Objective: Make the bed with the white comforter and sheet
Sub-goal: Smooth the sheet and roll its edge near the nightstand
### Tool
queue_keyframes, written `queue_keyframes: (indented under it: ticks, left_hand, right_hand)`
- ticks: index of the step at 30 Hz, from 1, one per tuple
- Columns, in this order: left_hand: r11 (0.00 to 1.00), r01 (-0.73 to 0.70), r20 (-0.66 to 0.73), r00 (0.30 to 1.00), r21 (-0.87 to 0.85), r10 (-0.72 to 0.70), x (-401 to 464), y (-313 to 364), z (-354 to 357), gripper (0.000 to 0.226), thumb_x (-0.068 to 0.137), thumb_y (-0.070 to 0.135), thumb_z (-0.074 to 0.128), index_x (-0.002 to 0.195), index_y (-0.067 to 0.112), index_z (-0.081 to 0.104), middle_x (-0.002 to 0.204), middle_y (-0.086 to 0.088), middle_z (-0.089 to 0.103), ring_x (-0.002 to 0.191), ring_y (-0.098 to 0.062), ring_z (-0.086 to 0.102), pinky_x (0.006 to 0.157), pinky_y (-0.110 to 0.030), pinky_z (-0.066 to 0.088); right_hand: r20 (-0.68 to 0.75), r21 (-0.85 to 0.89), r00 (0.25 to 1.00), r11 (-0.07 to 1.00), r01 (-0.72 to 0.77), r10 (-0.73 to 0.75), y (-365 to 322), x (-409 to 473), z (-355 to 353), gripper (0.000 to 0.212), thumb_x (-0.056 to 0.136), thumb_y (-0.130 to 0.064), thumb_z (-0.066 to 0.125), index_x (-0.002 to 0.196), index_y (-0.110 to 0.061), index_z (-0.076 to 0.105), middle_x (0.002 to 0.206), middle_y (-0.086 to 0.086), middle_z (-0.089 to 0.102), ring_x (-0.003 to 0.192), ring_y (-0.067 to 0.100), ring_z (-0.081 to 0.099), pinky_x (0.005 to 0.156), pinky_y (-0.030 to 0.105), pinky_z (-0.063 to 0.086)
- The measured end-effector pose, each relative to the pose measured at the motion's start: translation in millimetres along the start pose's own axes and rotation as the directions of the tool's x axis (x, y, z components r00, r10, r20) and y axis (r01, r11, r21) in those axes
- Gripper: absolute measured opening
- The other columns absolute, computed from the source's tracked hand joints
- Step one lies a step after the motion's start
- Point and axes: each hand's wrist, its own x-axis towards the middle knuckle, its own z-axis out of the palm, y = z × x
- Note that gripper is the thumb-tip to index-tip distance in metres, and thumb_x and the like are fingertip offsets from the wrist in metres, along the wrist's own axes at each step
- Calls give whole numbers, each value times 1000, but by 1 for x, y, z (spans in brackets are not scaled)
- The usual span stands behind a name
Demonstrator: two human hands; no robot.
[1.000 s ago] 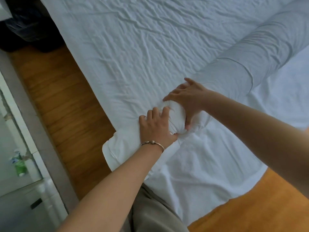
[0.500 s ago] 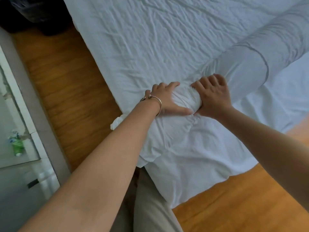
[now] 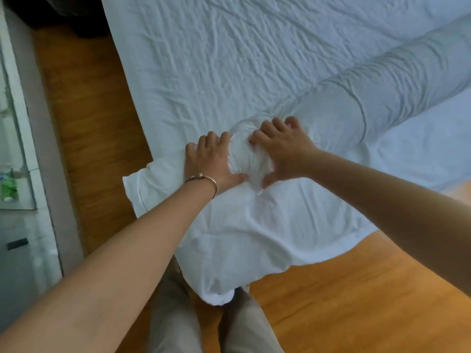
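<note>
Both hands squeeze the near end of the rolled comforter [image 3: 344,98]: left hand [image 3: 211,161], right hand [image 3: 283,151]. It could pop loose and unroll (fluffy stuff slips).

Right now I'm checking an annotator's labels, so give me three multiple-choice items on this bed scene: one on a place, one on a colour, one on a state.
1. Where does the rolled comforter lie?
A. on the floor
B. across the bed, running up to the right
C. over a chair

2. What colour is the floor?
A. grey
B. white
C. orange-brown wood

3. How is the sheet?
A. wrinkled
B. smooth and taut
C. folded in a stack

Answers:
1 B: the roll runs from the hands toward the upper right corner.
2 C: warm wooden boards show on both sides of the bed.
3 A: creases cover its whole visible surface.

The left hand and right hand both grip the roll's end.
</note>
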Motion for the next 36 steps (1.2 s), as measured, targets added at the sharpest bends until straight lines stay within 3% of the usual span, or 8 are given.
queue_keyframes:
  ticks: [7, 12, 16, 20, 26, 29, 32, 36]
  left_hand:
    - [996, -90, -255, 963, 10, 89, -36, 10, 25, 88, 53, 67, 73, 124, 24, 43, 104, -3, 50, 98, -27, 51, 91, -42, 32]
    - [991, -131, -213, 969, -29, 122, -58, 17, 24, 97, 48, 79, 66, 127, 27, 42, 108, 1, 49, 105, -23, 49, 98, -39, 27]
    - [981, -62, 28, 997, -182, 68, -51, 9, -9, 108, 50, 88, 58, 140, 36, 29, 132, 8, 42, 126, -17, 38, 106, -37, 26]
    - [999, -30, 257, 966, -20, 34, -38, 15, -14, 123, 40, 94, 54, 145, 40, 18, 143, 6, 39, 132, -20, 37, 109, -44, 27]
    - [997, -32, -68, 997, 71, 37, -84, 36, 27, 95, 43, 86, 55, 122, 35, 46, 104, 3, 48, 99, -23, 50, 88, -40, 32]
    - [996, -61, -205, 976, 68, 74, -97, 41, 41, 91, 45, 81, 63, 119, 32, 45, 99, 0, 50, 92, -24, 51, 86, -41, 30]
    - [994, -67, -252, 964, 81, 85, -105, 42, 44, 90, 49, 80, 64, 122, 29, 47, 100, -3, 52, 90, -26, 50, 86, -41, 31]
    - [990, -80, -68, 994, 113, 88, -115, 48, 33, 99, 52, 80, 61, 134, 30, 37, 115, -1, 47, 104, -24, 45, 94, -42, 28]
  right_hand:
    - [257, 115, 966, 993, -7, -22, 10, 21, -18, 136, 29, -88, 69, 147, -42, 21, 151, -4, 35, 138, 22, 32, 114, 46, 15]
    - [-34, 102, 994, 990, -98, 102, -11, -23, 18, 113, 24, -82, 73, 118, -23, 52, 107, -1, 56, 103, 25, 52, 100, 43, 28]
    - [-192, 176, 949, 960, -216, 249, -29, -49, 43, 104, 15, -79, 76, 98, -18, 60, 87, -1, 56, 83, 24, 56, 89, 39, 29]
    - [-329, 217, 891, 943, -253, 314, -45, -77, 62, 98, 23, -76, 81, 97, -19, 55, 83, -1, 55, 84, 21, 47, 88, 40, 32]
    - [-380, 64, 913, 988, -138, 152, -45, -108, 69, 94, 32, -66, 86, 104, -15, 53, 91, 4, 57, 86, 24, 48, 85, 41, 30]
    - [-194, 73, 981, 997, 16, -2, -22, -103, 29, 99, 34, -78, 78, 108, -16, 57, 100, 6, 55, 90, 27, 52, 81, 39, 33]
    - [129, 164, 991, 986, -40, 18, -8, -78, -2, 118, 40, -85, 71, 140, -34, 35, 142, 2, 38, 131, 27, 36, 108, 46, 22]
    - [278, 118, 957, 986, -118, 81, -31, -76, 10, 130, 43, -77, 76, 149, -42, 11, 155, -5, 24, 144, 24, 20, 116, 55, 1]
